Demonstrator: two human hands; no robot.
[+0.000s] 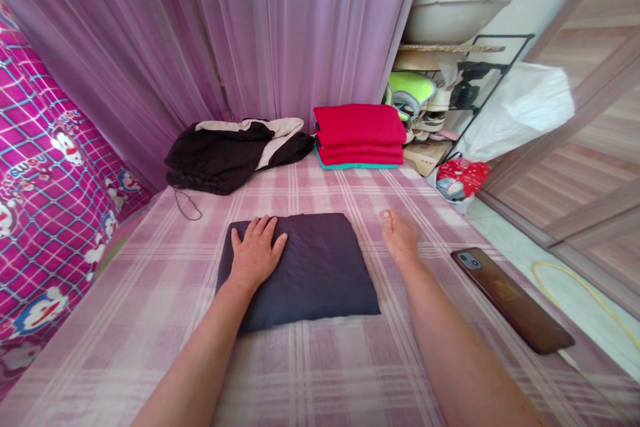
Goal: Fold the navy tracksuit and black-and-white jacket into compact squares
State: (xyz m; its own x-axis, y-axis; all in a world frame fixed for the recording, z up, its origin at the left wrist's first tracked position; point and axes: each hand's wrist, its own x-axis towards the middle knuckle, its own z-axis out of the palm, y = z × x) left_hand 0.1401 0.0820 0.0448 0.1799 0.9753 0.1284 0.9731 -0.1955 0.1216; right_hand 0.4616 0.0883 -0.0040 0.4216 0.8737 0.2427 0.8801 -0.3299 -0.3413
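A dark navy garment [313, 273], folded into a flat rectangle, lies on the plaid bedsheet in front of me. My left hand [257, 250] rests flat on its left part, fingers spread. Off the garment's right edge, just above the sheet or touching it, is my right hand [400, 235]. Its fingers are curled in, slightly blurred, and nothing shows in them.
Behind the garment lie a black and white jacket [220, 157] and a stack of folded red clothes [360, 133] with a teal piece underneath. A brown phone [513, 300] with a cable sits at right. A shoe rack [473, 110] stands beyond the bed.
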